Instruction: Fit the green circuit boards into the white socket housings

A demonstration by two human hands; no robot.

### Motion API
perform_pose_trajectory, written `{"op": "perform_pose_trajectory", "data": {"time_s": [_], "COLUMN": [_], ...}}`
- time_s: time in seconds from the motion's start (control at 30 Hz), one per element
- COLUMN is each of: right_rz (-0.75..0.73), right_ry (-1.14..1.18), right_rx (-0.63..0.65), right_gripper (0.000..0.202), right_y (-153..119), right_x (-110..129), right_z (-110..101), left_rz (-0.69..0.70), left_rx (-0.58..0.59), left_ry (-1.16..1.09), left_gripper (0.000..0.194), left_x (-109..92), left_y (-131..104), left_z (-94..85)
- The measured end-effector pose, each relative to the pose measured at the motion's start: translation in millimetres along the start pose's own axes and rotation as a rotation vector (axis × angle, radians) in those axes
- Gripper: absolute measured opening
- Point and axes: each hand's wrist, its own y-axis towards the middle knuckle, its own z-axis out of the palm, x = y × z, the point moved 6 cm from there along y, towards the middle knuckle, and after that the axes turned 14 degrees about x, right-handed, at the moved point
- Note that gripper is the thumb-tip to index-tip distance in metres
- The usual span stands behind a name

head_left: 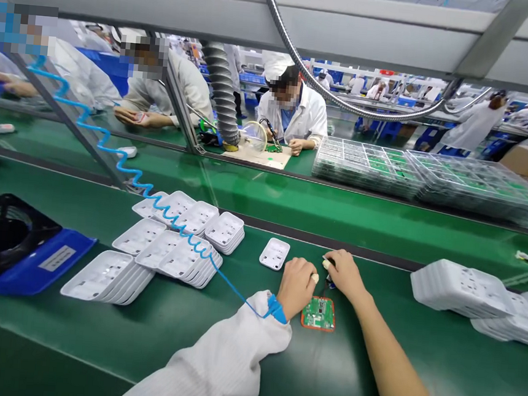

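A green circuit board (319, 314) with an orange edge lies flat on the green table, just in front of my hands. My left hand (298, 286), a blue wrist strap round its wrist, is at the board's upper left with fingers bent inward. Across a small gap, my right hand (343, 273) is above the board with its fingers drawn together. Pale finger cots show on both hands. Thin dark wires (329, 282) run from the board's top edge up under my right hand; what the fingers grip is hidden. A single white plastic cover (274, 254) lies beyond my left hand.
Stacked white covers (172, 245) stand at left, more stacks (466, 289) at right. A blue coiled cord (149, 191) crosses to my wrist strap. A black fan (2, 233) sits far left. Past the ledge, a co-worker (294, 111) works near clear trays (368, 167).
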Motion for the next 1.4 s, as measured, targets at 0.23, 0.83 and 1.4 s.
{"op": "perform_pose_trajectory", "data": {"time_s": [0.23,0.83,1.4], "right_rz": [0.033,-0.27,-0.355], "right_ry": [0.295,0.353,0.231], "right_rx": [-0.023,0.05,0.025], "right_gripper": [0.017,0.017,0.019], "right_y": [0,-51,-53], "right_x": [-15,37,49], "right_z": [5,-14,-9], "left_rz": [0.149,-0.091,0.023], "left_rx": [0.146,0.074,0.066], "left_ry": [0.245,-0.67,-0.323], "left_gripper": [0.009,0.014,0.01], "left_x": [-49,5,0], "left_y": [10,-6,-5], "left_z": [17.3,4.3,0.0]}}
